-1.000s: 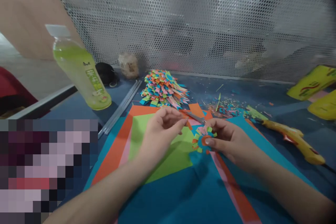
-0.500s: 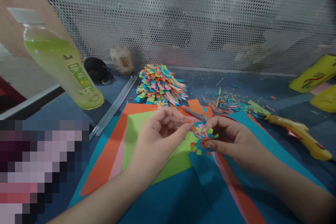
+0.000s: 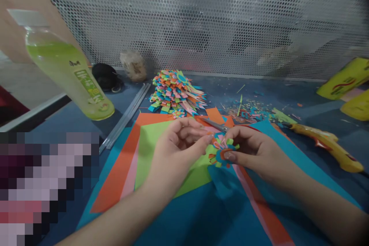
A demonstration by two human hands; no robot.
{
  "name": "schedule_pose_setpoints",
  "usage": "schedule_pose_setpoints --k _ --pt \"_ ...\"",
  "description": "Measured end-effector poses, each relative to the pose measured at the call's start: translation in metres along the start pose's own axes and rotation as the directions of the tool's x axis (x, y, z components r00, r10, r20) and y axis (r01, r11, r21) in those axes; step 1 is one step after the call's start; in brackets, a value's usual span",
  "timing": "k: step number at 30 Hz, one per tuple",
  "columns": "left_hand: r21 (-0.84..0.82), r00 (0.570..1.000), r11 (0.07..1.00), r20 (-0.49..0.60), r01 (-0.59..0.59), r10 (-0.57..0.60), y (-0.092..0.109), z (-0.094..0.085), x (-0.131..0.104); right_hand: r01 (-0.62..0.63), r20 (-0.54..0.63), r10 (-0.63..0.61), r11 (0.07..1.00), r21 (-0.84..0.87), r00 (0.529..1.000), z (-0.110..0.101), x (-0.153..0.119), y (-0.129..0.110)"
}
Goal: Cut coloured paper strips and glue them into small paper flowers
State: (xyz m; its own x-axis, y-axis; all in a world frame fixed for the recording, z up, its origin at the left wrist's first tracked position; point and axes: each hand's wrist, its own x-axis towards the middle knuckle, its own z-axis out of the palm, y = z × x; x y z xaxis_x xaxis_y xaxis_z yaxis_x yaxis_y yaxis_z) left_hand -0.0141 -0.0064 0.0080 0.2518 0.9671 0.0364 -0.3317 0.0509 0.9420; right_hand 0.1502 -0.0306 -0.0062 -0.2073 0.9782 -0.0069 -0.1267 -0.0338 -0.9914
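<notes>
In the head view, a small multicoloured paper flower [image 3: 222, 155] with an orange and blue centre is held up over the coloured sheets. My right hand [image 3: 250, 148] pinches it, thumb on the centre. My left hand [image 3: 182, 144] is closed in a pinch at the flower's upper left edge, thumb and fingertips together; the petal between them is mostly hidden. Just behind both hands lie scissors [image 3: 215, 124] with red handles. Under the hands are stacked green paper [image 3: 151, 150], blue paper [image 3: 178, 219] and orange paper [image 3: 115, 169].
A pile of paper flowers [image 3: 175, 92] sits behind the sheets, with paper scraps [image 3: 256, 111] to its right. A yellow glue gun [image 3: 328, 144] lies at right. Clear glue sticks [image 3: 127, 117] and a tilted green drink bottle [image 3: 69, 73] are at left. A perforated metal panel [image 3: 196, 19] stands behind.
The left fingertips have shifted slightly closer to the flower's edge, and the orange bit at them is less visible. My right hand keeps its hold on the flower.
</notes>
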Motion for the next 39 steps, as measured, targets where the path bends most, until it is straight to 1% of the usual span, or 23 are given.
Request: schedule_pose_setpoints --k 7,15,19,24,29,39 --pt "-0.032 1.000 0.999 0.002 0.006 -0.006 -0.0028 -0.0012 0.0009 -0.028 -0.029 0.027 0.999 -0.038 0.999 0.0003 0.0009 -0.0021" --pt "-0.059 1.000 0.998 0.001 0.025 -0.025 -0.0023 -0.0016 -0.0001 -0.067 -0.058 0.065 0.997 -0.035 0.996 0.0009 -0.0006 -0.0029" --pt "-0.080 1.000 0.997 -0.001 0.024 -0.024 -0.0025 -0.0015 -0.0001 -0.051 -0.063 0.048 0.998 -0.044 0.997 0.0006 -0.0006 -0.0030" --pt "-0.070 1.000 0.998 0.028 0.006 -0.004 -0.0039 -0.0031 -0.0006 -0.017 -0.054 0.015 0.999 -0.035 0.998 0.0008 0.0000 -0.0036" --pt "-0.051 1.000 0.999 0.002 0.003 -0.003 -0.0038 -0.0025 -0.0001 -0.020 -0.046 0.018 0.999 -0.047 0.999 0.0003 -0.0005 -0.0031" --pt "-0.052 1.000 0.999 0.015 0.004 -0.004 -0.0028 -0.0022 -0.0003 -0.006 -0.051 0.005 1.000 -0.025 0.999 0.0021 0.0001 -0.0045"
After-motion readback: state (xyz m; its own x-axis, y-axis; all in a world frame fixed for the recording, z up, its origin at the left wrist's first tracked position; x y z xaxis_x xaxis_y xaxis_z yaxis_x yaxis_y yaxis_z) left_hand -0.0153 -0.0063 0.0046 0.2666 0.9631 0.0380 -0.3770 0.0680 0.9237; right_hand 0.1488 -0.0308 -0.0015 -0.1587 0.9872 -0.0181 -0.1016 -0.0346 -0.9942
